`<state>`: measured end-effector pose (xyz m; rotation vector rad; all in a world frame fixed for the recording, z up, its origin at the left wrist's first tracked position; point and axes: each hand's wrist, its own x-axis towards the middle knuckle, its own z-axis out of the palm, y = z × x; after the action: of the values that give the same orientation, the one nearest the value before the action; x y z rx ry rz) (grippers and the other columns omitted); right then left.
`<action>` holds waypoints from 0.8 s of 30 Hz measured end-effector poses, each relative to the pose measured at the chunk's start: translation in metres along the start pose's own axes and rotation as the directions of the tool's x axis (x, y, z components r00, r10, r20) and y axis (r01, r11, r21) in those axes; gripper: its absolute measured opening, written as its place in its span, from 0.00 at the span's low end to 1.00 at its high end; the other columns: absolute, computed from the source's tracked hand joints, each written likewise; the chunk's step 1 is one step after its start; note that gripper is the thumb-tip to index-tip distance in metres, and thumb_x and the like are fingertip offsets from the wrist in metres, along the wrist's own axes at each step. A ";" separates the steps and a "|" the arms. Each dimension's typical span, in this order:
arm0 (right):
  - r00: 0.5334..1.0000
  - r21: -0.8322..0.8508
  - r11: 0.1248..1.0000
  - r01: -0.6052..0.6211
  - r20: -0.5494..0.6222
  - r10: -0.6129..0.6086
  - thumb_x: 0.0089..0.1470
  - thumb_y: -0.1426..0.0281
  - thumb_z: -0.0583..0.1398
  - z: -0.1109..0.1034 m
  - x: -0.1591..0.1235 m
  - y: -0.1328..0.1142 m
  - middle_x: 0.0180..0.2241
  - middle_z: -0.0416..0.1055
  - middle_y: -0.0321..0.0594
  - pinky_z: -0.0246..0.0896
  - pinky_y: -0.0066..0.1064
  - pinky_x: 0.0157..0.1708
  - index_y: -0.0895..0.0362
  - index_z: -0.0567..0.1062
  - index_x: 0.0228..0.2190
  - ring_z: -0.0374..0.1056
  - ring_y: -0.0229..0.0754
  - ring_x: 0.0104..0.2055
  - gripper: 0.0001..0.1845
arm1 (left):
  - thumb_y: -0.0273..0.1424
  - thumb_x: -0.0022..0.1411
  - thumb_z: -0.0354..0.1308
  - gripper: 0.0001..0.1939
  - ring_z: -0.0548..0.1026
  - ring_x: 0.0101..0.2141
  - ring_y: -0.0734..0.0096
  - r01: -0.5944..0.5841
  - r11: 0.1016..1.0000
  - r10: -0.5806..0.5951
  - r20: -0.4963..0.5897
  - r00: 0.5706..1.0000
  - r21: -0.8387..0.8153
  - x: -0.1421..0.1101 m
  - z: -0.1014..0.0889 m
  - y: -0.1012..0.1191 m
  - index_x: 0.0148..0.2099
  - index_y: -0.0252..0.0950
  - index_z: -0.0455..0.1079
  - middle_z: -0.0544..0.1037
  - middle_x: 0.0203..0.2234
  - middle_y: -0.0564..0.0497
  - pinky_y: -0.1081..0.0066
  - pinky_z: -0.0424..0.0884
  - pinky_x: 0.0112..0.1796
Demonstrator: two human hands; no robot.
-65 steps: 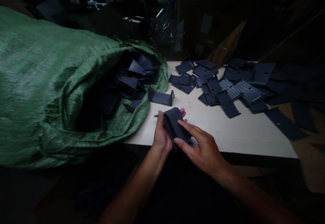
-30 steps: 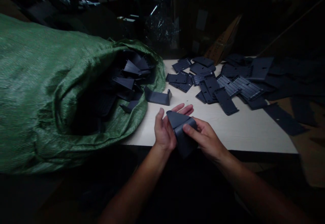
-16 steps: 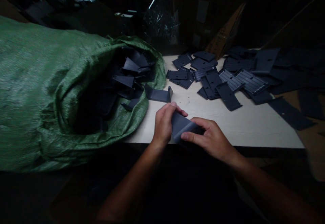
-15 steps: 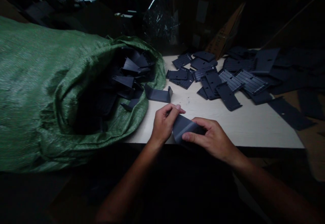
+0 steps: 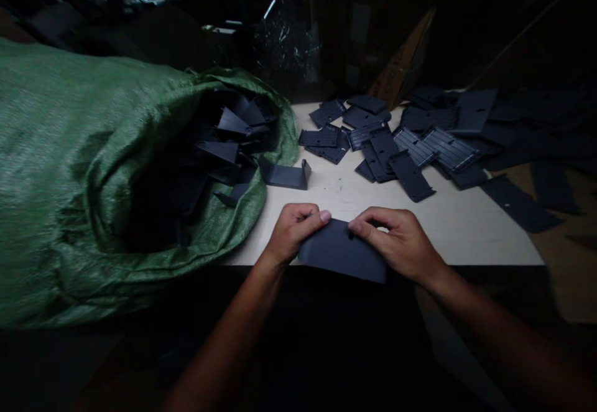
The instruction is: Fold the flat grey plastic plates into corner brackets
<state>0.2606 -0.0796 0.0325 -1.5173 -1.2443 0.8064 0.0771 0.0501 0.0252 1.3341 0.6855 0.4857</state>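
On the pale tabletop [image 5: 448, 231] lie loose dark plates [image 5: 413, 177], more parts [image 5: 233, 122] sit in the green sack [image 5: 51, 150], and left hand [image 5: 291, 233] and right hand [image 5: 405, 243] pinch one panel [image 5: 342, 251], handling apparently unfinished.

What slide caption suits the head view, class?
Left hand and right hand hold a dark panel at a pale table, an open green sack at left.

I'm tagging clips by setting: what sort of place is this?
Probably a dim workshop or factory: an open green sack holding dark parts, flat pieces strewn across a pale tabletop, and cardboard behind.
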 end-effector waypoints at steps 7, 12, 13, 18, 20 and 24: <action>0.995 0.064 0.997 -0.038 -0.093 0.044 0.60 0.50 0.66 0.007 0.007 0.009 0.19 0.68 0.35 0.52 0.28 0.23 0.58 0.80 0.21 0.61 0.37 0.23 0.26 | 0.48 0.52 0.71 0.23 0.61 0.18 0.76 0.106 0.934 -0.157 -0.125 0.980 -0.342 -0.010 0.015 -0.023 0.23 0.36 0.69 0.65 0.17 0.55 0.72 0.55 0.21; 0.977 0.085 0.984 -0.155 0.159 0.140 0.55 0.47 0.68 -0.007 0.032 0.018 0.17 0.60 0.31 0.43 0.27 0.19 0.59 0.78 0.19 0.54 0.33 0.20 0.29 | 0.48 0.51 0.71 0.25 0.57 0.18 0.77 0.164 0.938 -0.192 -0.064 0.979 -0.305 -0.017 0.021 -0.024 0.22 0.36 0.66 0.60 0.16 0.57 0.72 0.52 0.20; 0.977 0.067 0.986 -0.152 0.158 0.140 0.56 0.47 0.68 -0.010 0.036 0.018 0.17 0.61 0.32 0.44 0.27 0.19 0.60 0.79 0.20 0.55 0.34 0.20 0.29 | 0.48 0.51 0.71 0.25 0.56 0.18 0.77 0.169 0.943 -0.189 -0.046 0.981 -0.287 -0.017 0.020 -0.024 0.22 0.36 0.65 0.59 0.16 0.57 0.72 0.51 0.20; 0.977 -0.107 0.992 0.067 -0.196 -0.087 0.61 0.53 0.67 -0.025 0.041 0.013 0.27 0.77 0.38 0.60 0.29 0.31 0.58 0.84 0.30 0.70 0.40 0.30 0.21 | 0.47 0.52 0.71 0.25 0.58 0.19 0.77 0.014 0.970 -0.065 -0.203 0.977 -0.244 -0.016 0.010 -0.021 0.22 0.36 0.65 0.59 0.17 0.57 0.73 0.53 0.22; 0.945 -0.084 0.995 0.061 -0.316 -0.084 0.60 0.53 0.68 -0.030 0.037 0.012 0.30 0.79 0.40 0.65 0.31 0.34 0.58 0.85 0.33 0.74 0.43 0.33 0.20 | 0.46 0.54 0.71 0.23 0.59 0.21 0.76 -0.101 0.965 0.017 -0.329 0.944 -0.241 -0.014 0.004 -0.021 0.23 0.36 0.66 0.61 0.18 0.57 0.73 0.55 0.23; 0.973 0.235 0.964 -0.124 -0.162 0.165 0.57 0.48 0.70 -0.019 0.019 0.015 0.29 0.80 0.45 0.70 0.32 0.33 0.61 0.84 0.33 0.76 0.44 0.30 0.26 | 0.43 0.58 0.69 0.21 0.60 0.23 0.76 -0.239 0.949 0.121 -0.464 0.878 -0.204 -0.013 -0.004 -0.024 0.25 0.35 0.68 0.63 0.21 0.56 0.74 0.58 0.25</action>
<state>0.2879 -0.0669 0.0254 -1.4726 -0.8857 0.8534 0.0634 0.0397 0.0033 1.0500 0.8436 1.0234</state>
